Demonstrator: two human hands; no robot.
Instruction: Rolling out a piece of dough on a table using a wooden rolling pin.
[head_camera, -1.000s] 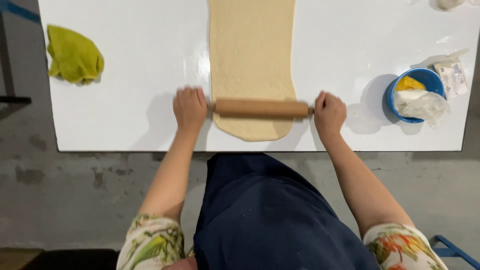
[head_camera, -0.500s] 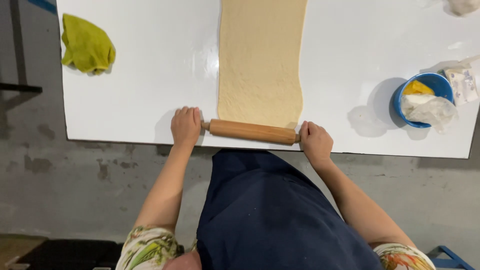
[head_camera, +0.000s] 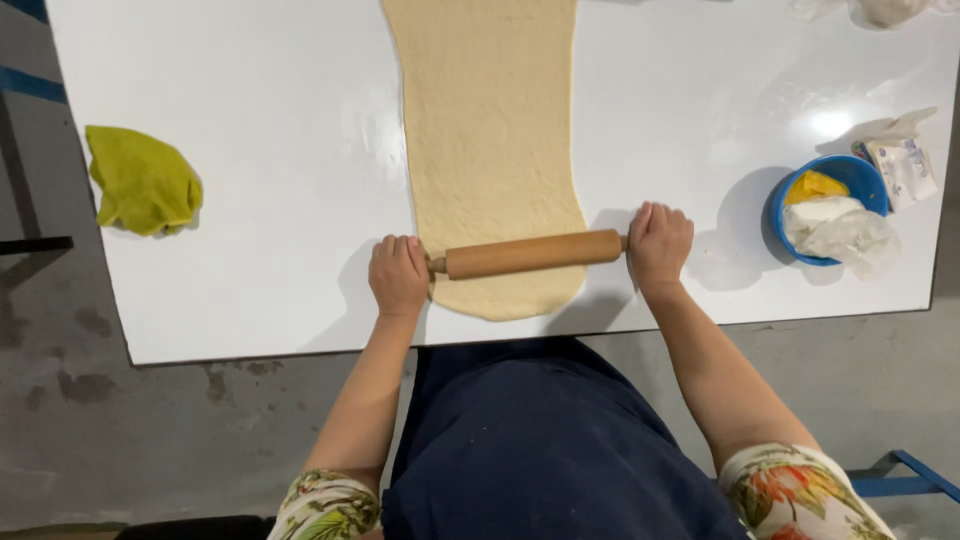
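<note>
A long strip of pale dough (head_camera: 488, 130) lies down the middle of the white table (head_camera: 250, 120), its rounded near end close to the front edge. A wooden rolling pin (head_camera: 533, 253) rests across that near end, slightly tilted. My left hand (head_camera: 398, 276) is closed on the pin's left handle and my right hand (head_camera: 660, 241) on its right handle. Both handles are hidden inside the fists.
A crumpled yellow-green cloth (head_camera: 142, 180) lies at the table's left side. At the right stand a blue bowl (head_camera: 826, 205) holding yellow and white wrapped stuff and a small white packet (head_camera: 903, 165). Something pale (head_camera: 880, 10) sits at the far right corner.
The rolling pin was pulled back to the dough's near end, then pushed a little forward onto the dough. The view has shifted right and closer.
</note>
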